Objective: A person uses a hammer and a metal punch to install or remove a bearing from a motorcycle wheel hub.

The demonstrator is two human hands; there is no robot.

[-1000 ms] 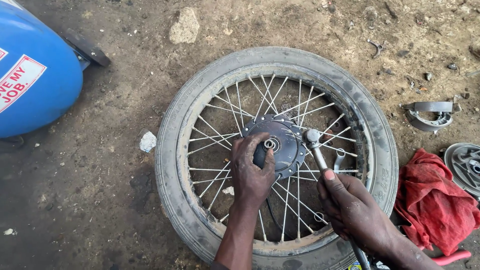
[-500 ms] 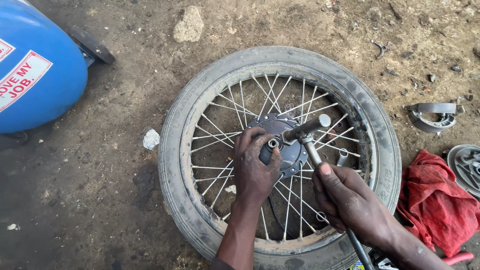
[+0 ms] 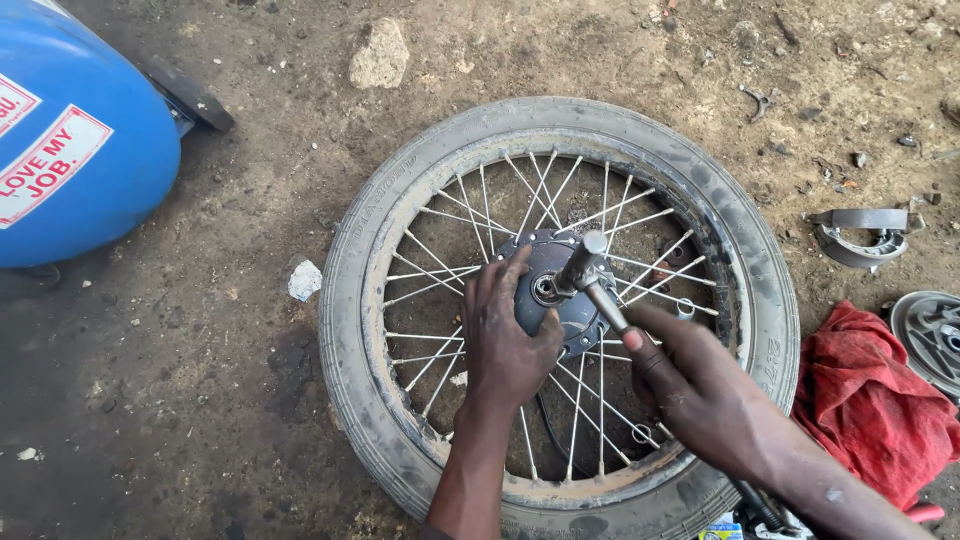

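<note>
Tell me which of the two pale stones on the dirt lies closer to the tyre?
The small white stone, just left of the tyre. The bigger tan stone sits farther off, near the top beside the blue tank.

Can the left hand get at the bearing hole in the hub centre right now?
Probably yes: the left hand rests on the hub beside the hole, though the hammer head crowds it.

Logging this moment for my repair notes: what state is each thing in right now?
Spoked wheel: flat on the dirt, tyre on.
Hub: steadied by the left hand.
Hammer: gripped in the right hand, head at the hub.
Red rag: crumpled on the ground.
Brake shoe: lying loose.
Blue tank: on its side.
</note>
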